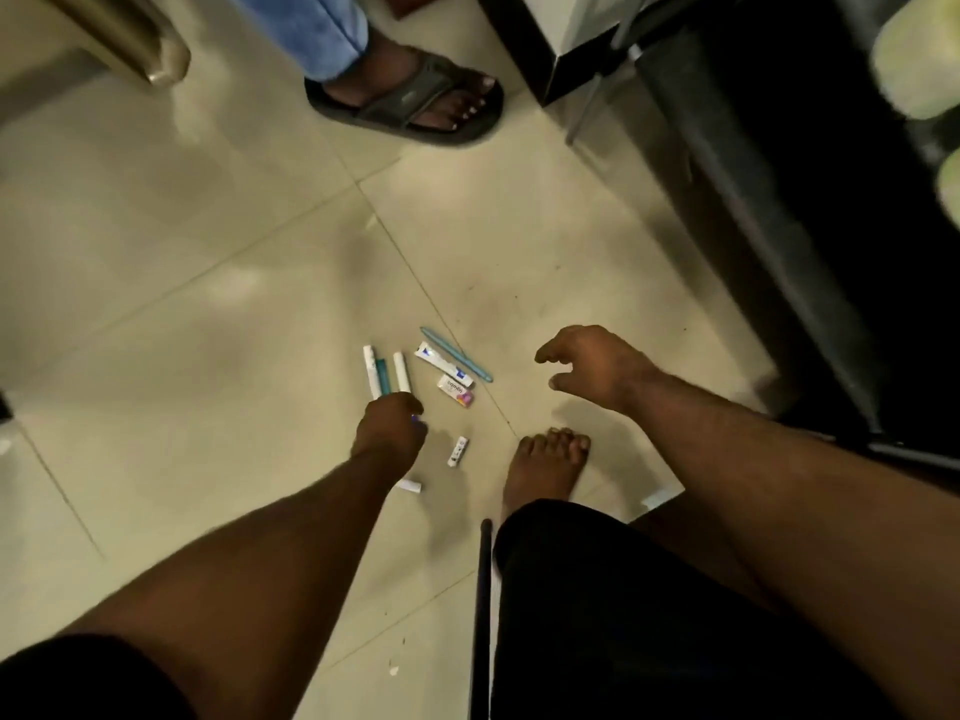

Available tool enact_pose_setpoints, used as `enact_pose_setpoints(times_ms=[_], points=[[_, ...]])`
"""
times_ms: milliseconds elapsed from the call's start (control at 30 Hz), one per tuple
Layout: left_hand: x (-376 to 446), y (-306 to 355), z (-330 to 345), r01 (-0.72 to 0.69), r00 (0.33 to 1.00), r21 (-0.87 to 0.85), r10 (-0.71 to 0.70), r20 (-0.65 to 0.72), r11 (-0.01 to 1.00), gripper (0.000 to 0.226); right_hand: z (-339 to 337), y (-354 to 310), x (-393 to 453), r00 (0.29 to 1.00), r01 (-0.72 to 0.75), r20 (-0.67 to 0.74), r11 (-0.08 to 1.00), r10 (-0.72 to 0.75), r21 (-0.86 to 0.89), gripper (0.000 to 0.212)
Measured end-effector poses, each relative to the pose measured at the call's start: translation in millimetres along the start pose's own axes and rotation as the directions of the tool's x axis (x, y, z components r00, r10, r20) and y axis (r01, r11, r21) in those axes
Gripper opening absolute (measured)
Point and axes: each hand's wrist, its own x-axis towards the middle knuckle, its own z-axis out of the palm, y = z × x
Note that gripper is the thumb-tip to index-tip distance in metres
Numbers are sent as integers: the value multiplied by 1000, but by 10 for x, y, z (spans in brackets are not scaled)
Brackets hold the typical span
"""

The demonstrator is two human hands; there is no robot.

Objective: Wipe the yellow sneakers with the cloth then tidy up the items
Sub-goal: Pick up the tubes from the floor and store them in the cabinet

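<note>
A: Item one, the left hand (390,423)?

B: It is reaching down to the tiled floor (218,314), fingers curled round the near ends of a small bundle: two white tubes (401,370) with a teal stick (382,375) between them. All three are fanning out above the knuckles, away from the person.

A: Item two, the right hand (587,363)?

B: It is hovering above the floor, gripping nothing, fingers loosely bent and spread apart. It is sitting right of the scattered pieces and touching none of them.

A: Loose pieces on the floor?

B: A white sachet (442,364) is lying at a slant, with a pale blue stick (457,354) just beside it on the right. A small white and pink packet (458,390) is lying just below the sachet. A small white box (458,451) is lying nearer the person, beside the bare foot (545,467). A white scrap (410,485) is showing at the edge of the left forearm.

A: Yellow sneakers and cloth?

B: I cannot tell where they are; neither is appearing in this view.

A: Surroundings?

B: A second person's foot in a dark sandal (410,103) is standing at the top, under a light blue trouser leg (317,33). Dark furniture (779,200) is running along the right side. A thin black rod (484,605) is standing beside the person's dark shorts (623,615).
</note>
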Motion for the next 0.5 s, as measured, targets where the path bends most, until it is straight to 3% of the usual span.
enact_pose_setpoints(times_ms=[100, 233, 400, 500], points=[[237, 29, 222, 144, 989, -204, -150, -13, 968, 28, 233, 29, 327, 998, 18, 54, 1000, -18, -2, 39], [455, 154, 519, 270, 943, -467, -329, -47, 842, 37, 508, 17, 698, 998, -17, 53, 1000, 16, 22, 39], [637, 280, 883, 372, 861, -624, -507, -46, 688, 44, 886, -117, 1098, 998, -44, 31, 998, 46, -47, 24], [682, 333, 999, 358, 839, -654, -537, -88, 667, 39, 1076, -211, 1230, 999, -43, -20, 993, 41, -109, 18]])
